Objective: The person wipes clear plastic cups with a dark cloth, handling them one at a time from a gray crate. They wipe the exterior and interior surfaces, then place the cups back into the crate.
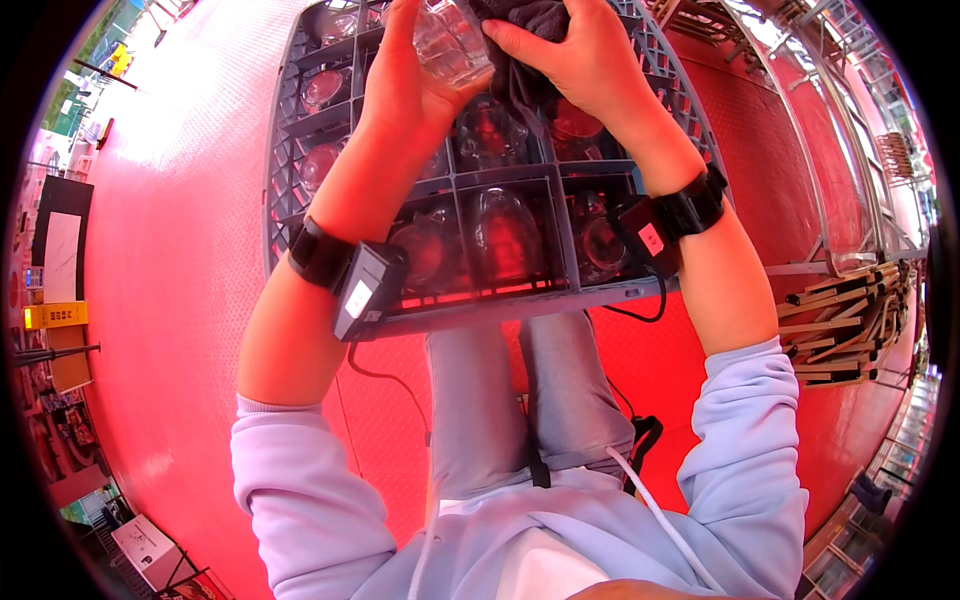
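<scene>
A clear glass (pixel 452 46) lies tilted in my left hand (pixel 401 75), at the top of the view. Beside it, my right hand (pixel 581 64) grips a dark cloth (pixel 525 45), which hangs down and touches or nearly touches the glass's side. Both hands are over a grey plastic glass rack (pixel 480 307) divided into compartments. Several clear glass vessels stand in these, among them a rounded one (pixel 506 232) in the front row and another one (pixel 604 240) to its right. My hands and forearms hide part of the rack.
Red textured metal flooring (pixel 172 247) surrounds the rack. Folded wooden-slatted frames (pixel 840 326) lie at right, near metal racking (pixel 832 150). A yellow box (pixel 56 315) and a white box (pixel 150 547) stand along the left edge. Thin cables (pixel 390 379) hang from my wrist devices.
</scene>
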`<move>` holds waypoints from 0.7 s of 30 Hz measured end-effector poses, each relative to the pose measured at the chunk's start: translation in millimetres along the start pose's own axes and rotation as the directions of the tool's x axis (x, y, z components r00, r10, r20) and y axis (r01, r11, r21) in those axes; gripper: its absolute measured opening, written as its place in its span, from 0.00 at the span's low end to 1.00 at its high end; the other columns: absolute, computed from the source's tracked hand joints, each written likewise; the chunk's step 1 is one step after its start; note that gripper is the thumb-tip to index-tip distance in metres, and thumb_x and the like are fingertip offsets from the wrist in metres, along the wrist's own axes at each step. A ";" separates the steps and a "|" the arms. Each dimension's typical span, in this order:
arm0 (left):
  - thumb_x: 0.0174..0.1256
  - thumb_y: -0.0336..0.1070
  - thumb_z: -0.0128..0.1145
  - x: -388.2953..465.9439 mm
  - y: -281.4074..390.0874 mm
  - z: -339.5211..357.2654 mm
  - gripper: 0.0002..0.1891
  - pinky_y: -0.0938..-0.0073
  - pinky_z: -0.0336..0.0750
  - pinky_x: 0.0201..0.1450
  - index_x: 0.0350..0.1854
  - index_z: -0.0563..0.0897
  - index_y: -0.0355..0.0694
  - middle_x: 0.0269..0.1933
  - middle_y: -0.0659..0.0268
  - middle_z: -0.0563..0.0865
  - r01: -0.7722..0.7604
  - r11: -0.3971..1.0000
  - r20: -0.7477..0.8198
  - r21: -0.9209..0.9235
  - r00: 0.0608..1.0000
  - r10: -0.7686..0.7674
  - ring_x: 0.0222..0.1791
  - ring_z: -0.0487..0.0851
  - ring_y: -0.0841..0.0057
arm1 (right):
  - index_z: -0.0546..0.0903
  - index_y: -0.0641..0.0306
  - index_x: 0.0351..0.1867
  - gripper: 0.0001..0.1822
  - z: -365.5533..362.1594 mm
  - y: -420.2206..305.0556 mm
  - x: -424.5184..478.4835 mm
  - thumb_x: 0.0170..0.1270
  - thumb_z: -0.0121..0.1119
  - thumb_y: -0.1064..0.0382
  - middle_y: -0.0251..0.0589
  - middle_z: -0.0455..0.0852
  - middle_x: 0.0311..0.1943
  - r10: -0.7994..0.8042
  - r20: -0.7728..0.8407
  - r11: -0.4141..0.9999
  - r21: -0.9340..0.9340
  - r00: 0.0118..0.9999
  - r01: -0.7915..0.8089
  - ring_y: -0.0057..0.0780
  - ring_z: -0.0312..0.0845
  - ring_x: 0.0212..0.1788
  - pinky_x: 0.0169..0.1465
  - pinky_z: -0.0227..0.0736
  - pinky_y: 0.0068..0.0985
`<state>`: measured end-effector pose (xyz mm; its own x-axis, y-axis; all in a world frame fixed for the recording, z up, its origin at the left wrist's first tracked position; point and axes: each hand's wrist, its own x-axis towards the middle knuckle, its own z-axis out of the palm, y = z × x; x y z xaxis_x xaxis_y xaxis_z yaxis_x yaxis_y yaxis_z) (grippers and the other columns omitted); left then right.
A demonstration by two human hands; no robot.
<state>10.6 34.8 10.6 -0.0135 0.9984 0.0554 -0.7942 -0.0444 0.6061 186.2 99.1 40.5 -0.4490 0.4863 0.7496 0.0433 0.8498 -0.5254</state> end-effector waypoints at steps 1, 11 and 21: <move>0.80 0.63 0.53 0.2 0.8 -0.7 0.24 0.67 0.86 0.45 0.58 0.82 0.47 0.47 0.69 0.90 -0.001 1.000 0.015 0.003 1.000 0.001 0.44 0.90 0.73 | 0.78 0.66 0.51 0.21 -0.1 0.8 0.6 0.60 0.75 0.66 0.43 0.82 0.46 0.016 -0.013 1.000 0.000 1.000 -0.016 0.33 0.81 0.51 0.58 0.75 0.28; 0.81 0.62 0.51 -5.1 -9.8 15.0 0.23 0.67 0.87 0.47 0.60 0.81 0.48 0.48 0.70 0.90 0.032 0.994 -0.017 0.100 0.999 -0.030 0.46 0.90 0.74 | 0.78 0.67 0.53 0.22 -3.9 9.1 1.7 0.61 0.75 0.64 0.43 0.84 0.48 0.078 -0.102 0.997 -0.016 0.992 -0.080 0.32 0.81 0.54 0.60 0.74 0.28; 0.81 0.61 0.52 -13.8 -7.3 4.9 0.23 0.71 0.86 0.41 0.57 0.82 0.46 0.42 0.70 0.89 -0.183 0.916 0.056 0.357 0.983 0.174 0.38 0.90 0.75 | 0.78 0.67 0.52 0.21 -1.9 3.7 2.7 0.60 0.74 0.67 0.41 0.84 0.46 0.068 0.008 0.995 0.069 0.998 -0.069 0.30 0.82 0.51 0.59 0.75 0.27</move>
<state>19.5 21.2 9.3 -0.1178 0.9717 0.2045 -0.5082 -0.2359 0.8283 186.8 104.0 41.4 -0.4525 0.5417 0.7084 0.0124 0.7981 -0.6023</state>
